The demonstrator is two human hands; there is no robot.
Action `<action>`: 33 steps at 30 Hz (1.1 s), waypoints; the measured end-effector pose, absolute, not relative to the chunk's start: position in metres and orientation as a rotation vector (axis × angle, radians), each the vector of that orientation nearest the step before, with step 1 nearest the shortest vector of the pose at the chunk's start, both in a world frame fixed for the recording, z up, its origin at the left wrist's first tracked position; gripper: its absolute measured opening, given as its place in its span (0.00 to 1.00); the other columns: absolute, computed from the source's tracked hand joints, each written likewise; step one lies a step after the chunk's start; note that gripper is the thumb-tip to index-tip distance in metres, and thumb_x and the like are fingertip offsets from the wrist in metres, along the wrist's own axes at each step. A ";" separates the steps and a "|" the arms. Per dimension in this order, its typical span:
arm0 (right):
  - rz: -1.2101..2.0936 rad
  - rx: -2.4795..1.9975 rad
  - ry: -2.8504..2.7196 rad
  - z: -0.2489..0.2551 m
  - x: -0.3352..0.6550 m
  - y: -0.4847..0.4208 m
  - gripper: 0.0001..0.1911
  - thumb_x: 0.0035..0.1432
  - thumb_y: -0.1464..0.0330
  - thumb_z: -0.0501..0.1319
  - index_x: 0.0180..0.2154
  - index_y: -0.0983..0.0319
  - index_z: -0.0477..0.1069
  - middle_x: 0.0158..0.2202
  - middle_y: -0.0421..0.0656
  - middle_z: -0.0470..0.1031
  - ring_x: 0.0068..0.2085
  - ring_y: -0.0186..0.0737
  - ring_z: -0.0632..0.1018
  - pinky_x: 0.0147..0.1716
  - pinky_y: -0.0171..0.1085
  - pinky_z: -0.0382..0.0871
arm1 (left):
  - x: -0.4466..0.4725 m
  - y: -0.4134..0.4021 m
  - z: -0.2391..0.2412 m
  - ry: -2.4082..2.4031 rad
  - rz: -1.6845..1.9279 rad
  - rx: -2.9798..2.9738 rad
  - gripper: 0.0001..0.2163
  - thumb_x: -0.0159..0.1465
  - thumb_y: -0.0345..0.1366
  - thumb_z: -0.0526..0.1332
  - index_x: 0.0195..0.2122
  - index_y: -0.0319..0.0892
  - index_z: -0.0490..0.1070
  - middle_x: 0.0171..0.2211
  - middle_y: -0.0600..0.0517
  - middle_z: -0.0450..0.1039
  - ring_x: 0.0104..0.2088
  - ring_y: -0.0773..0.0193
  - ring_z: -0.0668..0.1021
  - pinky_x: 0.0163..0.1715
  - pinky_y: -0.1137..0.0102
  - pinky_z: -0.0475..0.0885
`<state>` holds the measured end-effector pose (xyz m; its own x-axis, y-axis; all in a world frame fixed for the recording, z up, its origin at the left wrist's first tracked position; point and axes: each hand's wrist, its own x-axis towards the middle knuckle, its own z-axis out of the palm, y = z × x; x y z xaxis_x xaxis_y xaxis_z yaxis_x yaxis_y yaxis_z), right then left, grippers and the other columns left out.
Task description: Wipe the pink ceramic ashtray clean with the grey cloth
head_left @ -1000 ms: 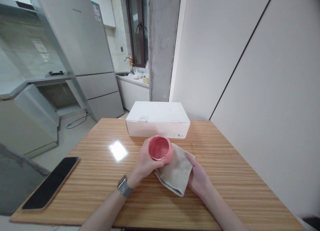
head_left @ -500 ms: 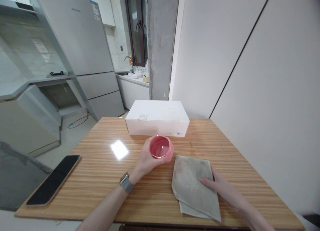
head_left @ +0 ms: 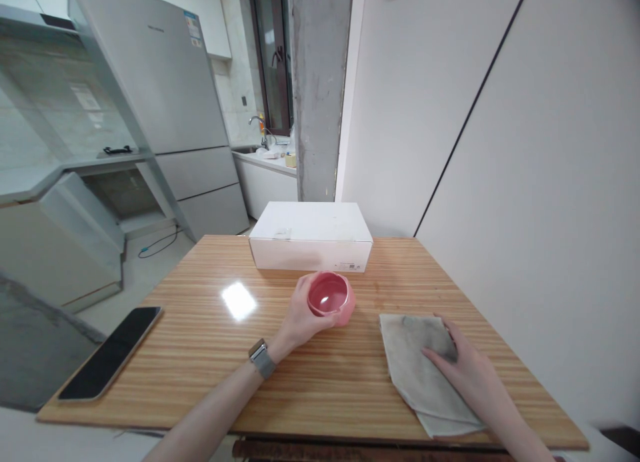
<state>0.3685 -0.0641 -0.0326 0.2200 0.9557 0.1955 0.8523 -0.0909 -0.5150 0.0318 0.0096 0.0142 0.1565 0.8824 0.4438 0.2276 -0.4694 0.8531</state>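
Note:
My left hand [head_left: 301,314] is wrapped round a small pink bowl [head_left: 330,297], which sits upright near the middle of the wooden table [head_left: 210,355]. A watch is on that wrist. My right hand [head_left: 463,365] lies flat with fingers stretched out on a folded grey-beige cloth [head_left: 420,369] spread on the table's right side, clear of the bowl.
A white cardboard box [head_left: 311,237] stands at the table's far edge, just behind the bowl. A black phone [head_left: 110,352] lies near the left front corner. A white wall runs along the right; a fridge and kitchen counter are to the left.
My right hand has slid the cloth from under the bowl to the right side of the table. The bowl has shifted slightly right and lower, still in my left hand.

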 end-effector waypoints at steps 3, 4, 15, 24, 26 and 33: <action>0.092 -1.915 -1.677 -0.039 0.370 -0.068 0.41 0.56 0.50 0.57 0.65 0.61 0.50 0.52 0.54 0.73 0.50 0.57 0.77 0.49 0.51 0.70 | 0.042 0.010 0.018 1.000 1.325 1.758 0.35 0.47 0.34 0.74 0.56 0.47 0.64 0.55 0.47 0.68 0.54 0.52 0.72 0.54 0.55 0.68; 0.049 -1.893 -1.684 -0.043 0.372 -0.069 0.42 0.56 0.49 0.57 0.65 0.61 0.50 0.50 0.53 0.73 0.49 0.56 0.77 0.49 0.51 0.70 | 0.047 0.011 0.019 0.969 1.320 1.737 0.35 0.46 0.35 0.74 0.55 0.47 0.64 0.54 0.46 0.69 0.53 0.52 0.73 0.53 0.56 0.68; -0.089 -1.764 -1.794 -0.067 0.373 -0.072 0.35 0.58 0.49 0.56 0.60 0.63 0.62 0.48 0.53 0.74 0.50 0.56 0.74 0.52 0.54 0.66 | 0.136 0.042 0.022 0.814 1.247 1.779 0.34 0.42 0.38 0.75 0.50 0.46 0.66 0.49 0.48 0.72 0.48 0.55 0.75 0.50 0.59 0.68; -0.049 -1.773 -1.765 -0.063 0.371 -0.071 0.33 0.58 0.51 0.58 0.58 0.62 0.64 0.46 0.52 0.72 0.48 0.56 0.73 0.51 0.54 0.67 | 0.177 0.059 0.012 0.853 1.244 1.824 0.31 0.43 0.39 0.75 0.48 0.44 0.67 0.48 0.46 0.72 0.49 0.52 0.74 0.52 0.58 0.67; -0.041 -1.773 -1.756 -0.063 0.370 -0.072 0.32 0.58 0.51 0.58 0.58 0.61 0.64 0.46 0.51 0.72 0.48 0.56 0.73 0.51 0.54 0.67 | 0.181 0.060 0.010 0.855 1.238 1.824 0.32 0.43 0.39 0.75 0.49 0.44 0.67 0.49 0.46 0.72 0.50 0.52 0.74 0.52 0.58 0.67; -0.032 -1.784 -1.766 -0.064 0.371 -0.071 0.33 0.57 0.51 0.59 0.59 0.62 0.64 0.47 0.51 0.72 0.48 0.56 0.72 0.51 0.54 0.66 | 0.185 0.058 0.006 0.880 1.234 1.818 0.32 0.43 0.41 0.75 0.49 0.44 0.67 0.48 0.45 0.72 0.49 0.52 0.74 0.51 0.57 0.67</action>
